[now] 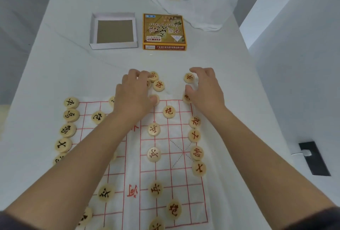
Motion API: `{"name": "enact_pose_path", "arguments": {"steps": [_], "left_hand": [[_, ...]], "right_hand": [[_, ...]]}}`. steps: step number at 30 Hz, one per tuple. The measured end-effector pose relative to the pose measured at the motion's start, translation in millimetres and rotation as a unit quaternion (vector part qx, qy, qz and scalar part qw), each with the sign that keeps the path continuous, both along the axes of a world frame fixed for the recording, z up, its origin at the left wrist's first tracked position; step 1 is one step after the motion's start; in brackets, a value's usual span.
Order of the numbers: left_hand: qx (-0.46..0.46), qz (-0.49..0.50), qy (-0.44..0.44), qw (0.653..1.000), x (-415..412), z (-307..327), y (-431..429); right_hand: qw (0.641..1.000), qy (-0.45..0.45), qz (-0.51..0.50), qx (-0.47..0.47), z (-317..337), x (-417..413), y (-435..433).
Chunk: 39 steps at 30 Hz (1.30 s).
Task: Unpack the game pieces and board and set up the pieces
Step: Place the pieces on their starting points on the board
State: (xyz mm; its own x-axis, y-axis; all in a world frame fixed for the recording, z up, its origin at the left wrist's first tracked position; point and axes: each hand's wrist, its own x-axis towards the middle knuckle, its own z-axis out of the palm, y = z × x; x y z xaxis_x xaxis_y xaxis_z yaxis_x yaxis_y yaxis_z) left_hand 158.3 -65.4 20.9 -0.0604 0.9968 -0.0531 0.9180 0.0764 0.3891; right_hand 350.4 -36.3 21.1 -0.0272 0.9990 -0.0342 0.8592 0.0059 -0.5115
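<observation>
- The table (73, 64) runs away from me. The board (176, 174) is spread flat on its near part. Well beyond the board, the empty tray (114, 14) and the printed box (163, 31) sit side by side.
- Both hands reach to the board's far edge: my left hand (135, 95) over the middle of it, my right hand (207, 91) over its right corner.
- I judge the coming move turns on one thing: the loose pieces lie just past that far edge, off the grid, so each must be drawn back toward me onto a crossing.
- One red piece (189, 78) lies between my right forefinger and thumb, so the right hand is plainly the nearer. Those fingers are arched in a claw round it, and I cannot tell whether they touch it.
- A pair (158, 85) sits just right of my left fingertips, which curl down and partly hide another piece. My left thumb tip lies on an edge piece (156, 99). I cannot tell whether any pinch is made.
- The pieces are flat, pale wooden discs, lying face up with a character in red or black. Being round, they have no long axis to line up; only the way the character faces matters.
- A black row (71, 102) lines the board's left side and a red row (194, 135) its right. A few stand on inner crossings.
</observation>
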Motion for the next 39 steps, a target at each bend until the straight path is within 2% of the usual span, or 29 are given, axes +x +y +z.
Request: {"name": "enact_pose_path", "arguments": {"steps": [4, 12, 16, 21, 26, 29, 34, 39], "left_hand": [[-0.048, 0.016, -0.015, 0.999, -5, -7, 27], [-0.112, -0.053, -0.008, 0.992, -10, -8, 58], [-0.121, -0.096, -0.004, 0.988, -11, -6, 70], [-0.101, -0.081, -0.036, 0.991, -11, -7, 66], [-0.025, -0.088, -0.108, 0.99, -5, 5, 35], [-0.004, -0.123, -0.173, 0.977, 3, 16, 1], [-0.024, -0.161, -0.226, 0.96, 20, 20, -61], [-0.086, -0.192, -0.221, 0.952, 40, 13, -118]], "right_hand": [[0.998, -0.027, 0.016, -0.049, -7, -4, 25], [0.996, -0.036, 0.035, -0.08, -14, -7, 50], [0.996, -0.004, 0.054, -0.073, -13, -4, 47], [0.996, 0.055, 0.061, -0.03, -12, 1, 26], [0.991, 0.116, 0.07, 0.015, -4, 9, -18], [0.988, 0.143, 0.062, 0.001, 2, 16, -52], [0.984, 0.172, 0.047, -0.024, 3, 32, -112], [0.982, 0.184, 0.034, -0.036, 0, 54, -181]]}}
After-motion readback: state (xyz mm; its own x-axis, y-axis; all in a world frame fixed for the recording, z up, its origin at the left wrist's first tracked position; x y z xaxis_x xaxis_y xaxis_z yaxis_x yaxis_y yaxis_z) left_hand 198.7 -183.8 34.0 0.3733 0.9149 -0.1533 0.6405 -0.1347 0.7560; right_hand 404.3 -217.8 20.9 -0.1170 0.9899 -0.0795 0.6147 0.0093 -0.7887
